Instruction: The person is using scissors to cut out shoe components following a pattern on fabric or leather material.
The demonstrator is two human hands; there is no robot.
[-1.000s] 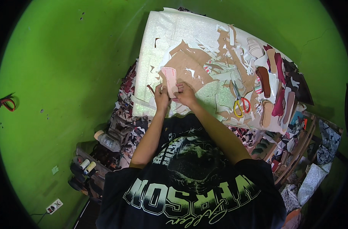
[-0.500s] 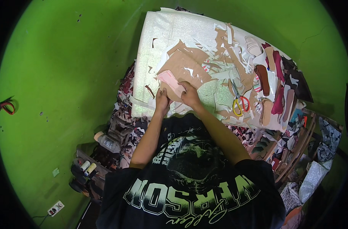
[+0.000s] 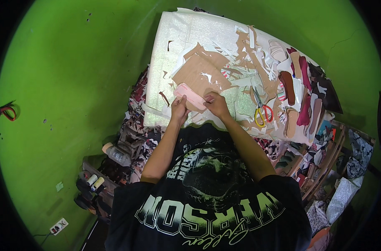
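- Walls painted bright green are wrapping around the whole corner, with a power socket sitting low on the left.
- Table, covered in a pale glittery sheet, is filling the space in front of the person and carrying a litter of offcuts.
- Brown sheet, already cut into, is lying near the middle of the table, just beyond the hands.
- Finished soles in brown, maroon and tan are lying in a loose row along the right side of the table, well apart from the hands.
- Scissors with yellow and red handles are lying to the right of the hands, nearer the right hand, untouched.
- Pink insole piece is lying at the near edge of the table, its long axis running from upper left to lower right, bridging the two hands.
- Left hand is pinching the piece's near-left edge, fingers curled closed on it from below.
- Right hand is pressing on the lower right end, fingertips closed down on it; both hands are about equally near, one at each end.
- Thread spools are sitting on a low shelf by the person's left elbow.
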